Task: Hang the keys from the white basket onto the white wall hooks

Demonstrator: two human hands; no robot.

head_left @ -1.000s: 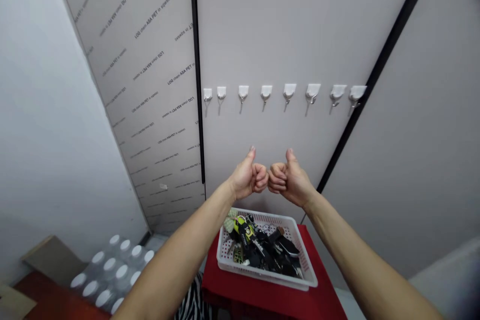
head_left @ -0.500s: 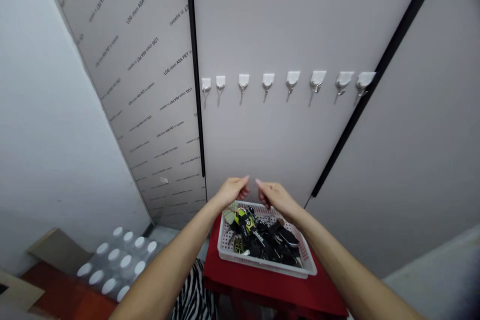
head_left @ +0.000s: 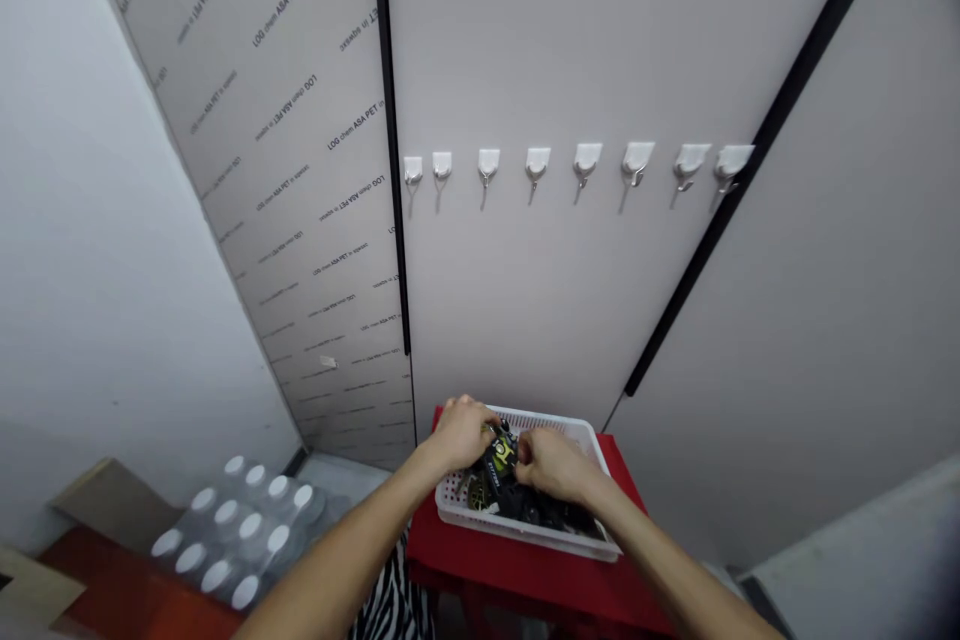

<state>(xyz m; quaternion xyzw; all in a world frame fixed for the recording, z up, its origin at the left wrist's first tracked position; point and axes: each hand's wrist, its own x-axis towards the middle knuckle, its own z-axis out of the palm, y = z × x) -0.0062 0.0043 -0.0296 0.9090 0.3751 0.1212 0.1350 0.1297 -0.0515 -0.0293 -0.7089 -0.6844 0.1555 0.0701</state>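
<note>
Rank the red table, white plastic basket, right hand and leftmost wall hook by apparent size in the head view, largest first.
1. Red table
2. White plastic basket
3. Right hand
4. Leftmost wall hook

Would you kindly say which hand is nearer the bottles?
Left. The left hand, at the left end of the basket, is right of the bottles; the right hand, over the basket's middle, is farther right.

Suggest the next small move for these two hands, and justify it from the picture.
Perhaps ease the yellow-and-black item gently upward: the left hand and right hand are on either side of it, and it lies among dark items in the white basket, where it could snag. Their grip is unclear.
</note>
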